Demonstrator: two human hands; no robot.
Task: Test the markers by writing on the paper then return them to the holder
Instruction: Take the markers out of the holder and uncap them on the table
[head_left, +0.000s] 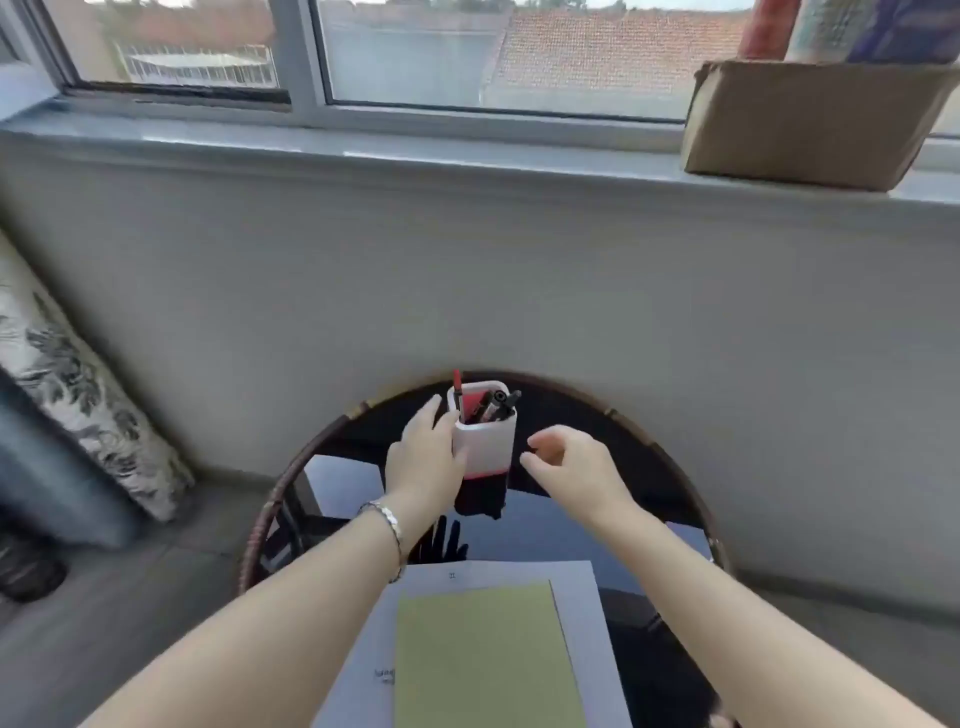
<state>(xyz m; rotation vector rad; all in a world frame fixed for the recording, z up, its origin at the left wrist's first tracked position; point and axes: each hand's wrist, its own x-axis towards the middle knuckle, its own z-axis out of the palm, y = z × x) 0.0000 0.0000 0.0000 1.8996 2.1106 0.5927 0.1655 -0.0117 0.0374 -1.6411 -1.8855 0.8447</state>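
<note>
Green paper (488, 660) lies nearest; left hand (423, 457) grips the holder (485, 436), right hand (569, 460) fingers loosely curled, empty.

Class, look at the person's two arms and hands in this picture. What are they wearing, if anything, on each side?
Both forearms are bare, with no sleeves in view, and neither hand wears a glove. The left hand side carries a silver, beaded-looking bracelet at the wrist. The right hand and its wrist wear nothing visible; no rings can be made out on the fingers.

Looks like a home sitting corner. Round glass table (332, 467) under a window (322, 52); floral cushion (67, 384) at nine o'clock, cardboard box (810, 124) at two.
</note>
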